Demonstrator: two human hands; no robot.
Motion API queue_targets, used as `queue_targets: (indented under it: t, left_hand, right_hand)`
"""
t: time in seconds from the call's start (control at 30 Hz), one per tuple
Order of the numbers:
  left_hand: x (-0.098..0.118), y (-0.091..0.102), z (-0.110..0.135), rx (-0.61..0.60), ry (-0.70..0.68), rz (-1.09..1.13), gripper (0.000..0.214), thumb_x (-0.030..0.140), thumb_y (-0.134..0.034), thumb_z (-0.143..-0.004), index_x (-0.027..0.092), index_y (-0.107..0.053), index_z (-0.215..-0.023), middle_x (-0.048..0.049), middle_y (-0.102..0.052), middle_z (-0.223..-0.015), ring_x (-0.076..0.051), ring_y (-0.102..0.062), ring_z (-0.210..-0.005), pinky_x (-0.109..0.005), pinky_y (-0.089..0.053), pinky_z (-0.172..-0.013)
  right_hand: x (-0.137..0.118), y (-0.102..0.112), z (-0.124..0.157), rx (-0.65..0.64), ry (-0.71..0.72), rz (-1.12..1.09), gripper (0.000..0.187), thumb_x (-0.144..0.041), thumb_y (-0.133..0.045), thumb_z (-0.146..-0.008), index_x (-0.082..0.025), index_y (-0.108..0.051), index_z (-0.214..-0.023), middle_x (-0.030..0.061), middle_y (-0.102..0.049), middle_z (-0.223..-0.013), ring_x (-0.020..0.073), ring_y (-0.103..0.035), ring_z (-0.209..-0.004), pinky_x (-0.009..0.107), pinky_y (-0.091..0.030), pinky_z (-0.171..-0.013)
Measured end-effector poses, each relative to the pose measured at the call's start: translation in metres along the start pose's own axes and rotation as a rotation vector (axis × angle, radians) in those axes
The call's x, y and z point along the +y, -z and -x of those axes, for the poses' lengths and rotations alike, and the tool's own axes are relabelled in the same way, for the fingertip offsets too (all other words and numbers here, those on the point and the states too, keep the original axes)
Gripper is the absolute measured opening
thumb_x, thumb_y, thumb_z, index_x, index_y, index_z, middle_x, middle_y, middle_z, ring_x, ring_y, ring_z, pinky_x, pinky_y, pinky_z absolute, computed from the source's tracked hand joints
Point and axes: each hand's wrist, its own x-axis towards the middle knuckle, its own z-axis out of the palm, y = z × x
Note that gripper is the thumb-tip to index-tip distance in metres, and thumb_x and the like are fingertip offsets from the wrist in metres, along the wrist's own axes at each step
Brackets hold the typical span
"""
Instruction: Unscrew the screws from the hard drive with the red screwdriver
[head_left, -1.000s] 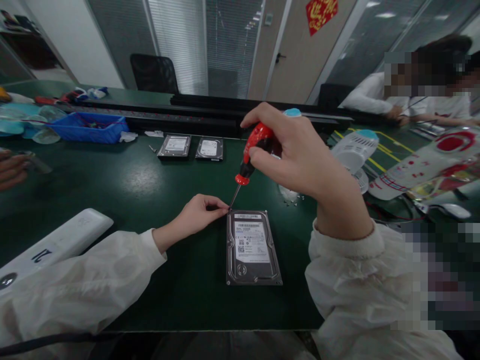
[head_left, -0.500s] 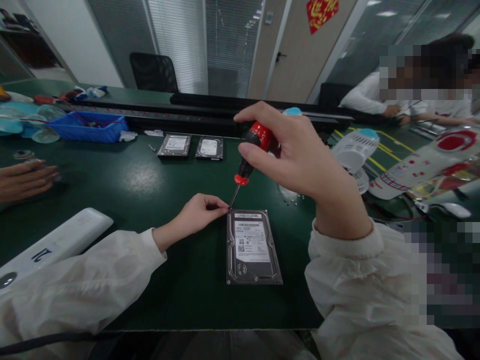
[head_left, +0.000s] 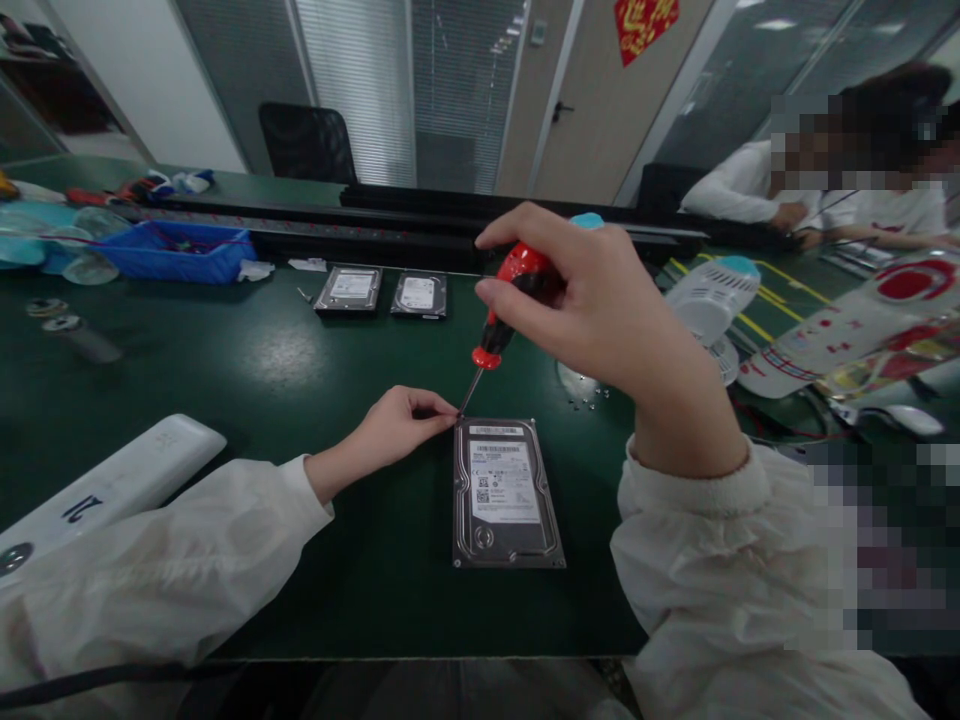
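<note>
A hard drive [head_left: 506,490] lies label up on the green table in front of me. My right hand [head_left: 581,290] grips a screwdriver [head_left: 487,345] with a red and black handle, tilted so that its tip meets the drive's far left corner. At that same corner, the thumb and fingertips of my left hand [head_left: 409,425] are pinched beside the screwdriver's tip. Whatever lies between those fingertips is too small to make out. Several small screws [head_left: 589,400] are scattered on the table beyond the drive, partly below my right hand.
Two more hard drives [head_left: 349,290] [head_left: 418,295] lie farther back, near a blue bin [head_left: 180,252]. A long white device [head_left: 112,490] is beside my left forearm. At right stand a white fan [head_left: 712,295] and a white-red bottle [head_left: 847,325]; a co-worker sits beyond.
My right hand has turned slightly on the screwdriver's handle, while its tip stays at the corner. Another person's hand at the far left has gone from view, exposing a metal cylinder.
</note>
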Motion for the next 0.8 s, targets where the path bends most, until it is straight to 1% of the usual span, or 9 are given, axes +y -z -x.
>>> queue_targets:
  t: [0.07,0.13,0.3,0.4,0.5,0.57,0.67,0.7,0.8]
  left_hand:
    - [-0.0004,0.0002,0.0001,-0.002,0.0,0.002,0.023,0.04,-0.071,-0.087,0.023,-0.084,-0.098,-0.0047,-0.083,-0.101,-0.026,-0.075,-0.098,-0.044,-0.055,-0.096]
    - [0.0002,0.0002,0.0005,-0.001,0.001,0.001,0.023,0.04,-0.071,-0.088,0.024,-0.083,-0.098,-0.0046,-0.083,-0.1,-0.026,-0.075,-0.098,-0.044,-0.055,-0.096]
    - [0.0037,0.0006,0.0015,-0.004,0.009,-0.004,0.022,0.039,-0.072,-0.088,0.023,-0.084,-0.097,-0.005,-0.083,-0.1,-0.026,-0.075,-0.097,-0.043,-0.055,-0.095]
    - [0.0029,0.0006,0.0011,-0.002,0.012,-0.006,0.022,0.039,-0.072,-0.088,0.024,-0.083,-0.098,-0.0048,-0.083,-0.1,-0.026,-0.075,-0.098,-0.043,-0.055,-0.095]
    - [0.0012,0.0003,0.0005,0.001,0.009,-0.004,0.022,0.039,-0.072,-0.088,0.024,-0.083,-0.098,-0.0049,-0.083,-0.1,-0.026,-0.075,-0.098,-0.044,-0.055,-0.095]
    - [0.0007,0.0,0.0004,0.0,0.005,-0.003,0.022,0.039,-0.071,-0.088,0.024,-0.084,-0.098,-0.0049,-0.083,-0.101,-0.026,-0.075,-0.098,-0.044,-0.055,-0.095]
    - [0.001,-0.0002,0.0005,0.001,0.003,-0.002,0.021,0.039,-0.072,-0.088,0.024,-0.084,-0.097,-0.0048,-0.083,-0.099,-0.026,-0.075,-0.097,-0.043,-0.055,-0.095]
    - [0.0011,-0.0003,0.0005,0.002,0.004,-0.001,0.021,0.039,-0.072,-0.088,0.023,-0.084,-0.096,-0.0047,-0.083,-0.099,-0.026,-0.075,-0.097,-0.043,-0.055,-0.095]
    - [0.001,-0.0006,0.0005,0.006,0.007,0.002,0.021,0.038,-0.072,-0.088,0.023,-0.083,-0.097,-0.0048,-0.083,-0.1,-0.026,-0.075,-0.097,-0.043,-0.056,-0.095]
  right_hand:
    - [-0.0003,0.0012,0.0001,-0.023,0.012,-0.003,0.032,-0.036,-0.055,-0.098,-0.023,-0.06,-0.127,0.0015,-0.065,-0.085,0.0152,-0.052,-0.066,0.032,-0.037,-0.065]
    - [-0.0012,0.0019,0.0,-0.036,0.025,-0.011,0.035,-0.033,-0.055,-0.097,-0.023,-0.059,-0.13,0.0018,-0.065,-0.088,0.0154,-0.052,-0.068,0.032,-0.037,-0.066]
    - [-0.0009,0.0007,-0.0001,-0.006,-0.008,0.006,0.038,-0.051,-0.052,-0.1,-0.023,-0.059,-0.125,0.0019,-0.063,-0.084,0.0166,-0.053,-0.07,0.033,-0.038,-0.068]
    - [-0.0001,0.0014,0.0005,-0.026,-0.002,0.011,0.034,-0.042,-0.054,-0.099,-0.024,-0.059,-0.128,0.0024,-0.064,-0.085,0.0172,-0.053,-0.07,0.033,-0.039,-0.067]
    - [-0.0012,0.0024,0.0004,-0.052,0.016,-0.004,0.037,-0.036,-0.054,-0.097,-0.024,-0.058,-0.132,0.0033,-0.067,-0.092,0.0181,-0.056,-0.074,0.033,-0.04,-0.069]
    - [-0.0019,0.0018,0.0001,-0.033,0.011,-0.019,0.038,-0.042,-0.054,-0.1,-0.024,-0.059,-0.132,0.0036,-0.067,-0.094,0.0183,-0.058,-0.077,0.033,-0.041,-0.071]
    - [-0.0015,0.0004,0.0001,0.007,-0.004,-0.021,0.041,-0.053,-0.053,-0.101,-0.023,-0.062,-0.127,0.0028,-0.065,-0.09,0.0179,-0.058,-0.076,0.033,-0.041,-0.071]
    - [-0.0012,0.0004,0.0003,0.006,-0.005,-0.018,0.039,-0.052,-0.053,-0.101,-0.023,-0.062,-0.126,0.0024,-0.065,-0.088,0.0176,-0.058,-0.075,0.034,-0.041,-0.071]
    - [-0.0011,0.002,0.0008,-0.027,0.012,-0.023,0.035,-0.04,-0.055,-0.099,-0.023,-0.061,-0.129,0.0028,-0.067,-0.092,0.0169,-0.057,-0.073,0.034,-0.042,-0.071]
